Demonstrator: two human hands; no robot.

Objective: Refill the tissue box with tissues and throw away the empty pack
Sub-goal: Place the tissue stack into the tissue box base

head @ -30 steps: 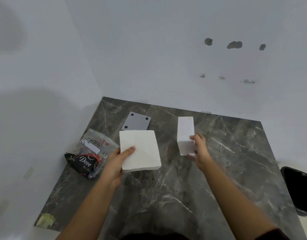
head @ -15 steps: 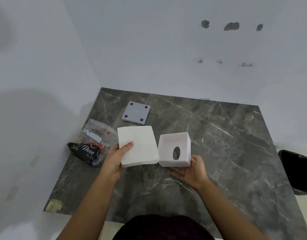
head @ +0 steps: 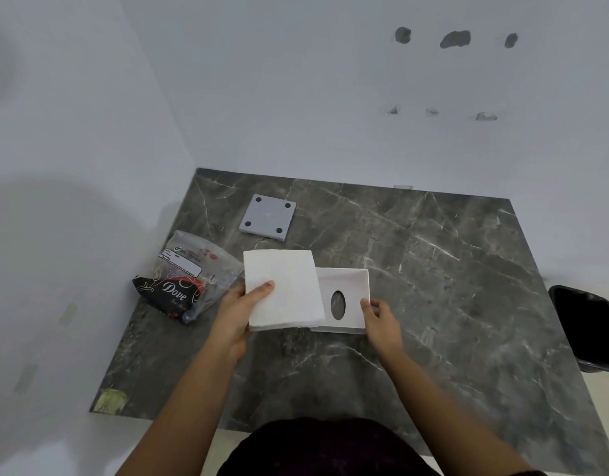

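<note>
My left hand (head: 237, 312) grips a thick white stack of tissues (head: 282, 290) by its left edge, thumb on top. The stack's right edge overlaps the open side of the white tissue box (head: 351, 297), which lies inverted with its oval slot visible inside. My right hand (head: 382, 319) holds the box at its right wall. The emptied Dove tissue pack (head: 182, 280), clear and black plastic, lies crumpled on the table to the left.
A grey square base lid (head: 268, 217) with dark corner pads lies at the back of the dark marble table (head: 433, 286). A black bin (head: 588, 328) stands off the table's right edge. White walls close the left and back.
The box was tipped from upright to open side up and drawn toward me. The tissue stack moved right until it overlaps the box opening.
</note>
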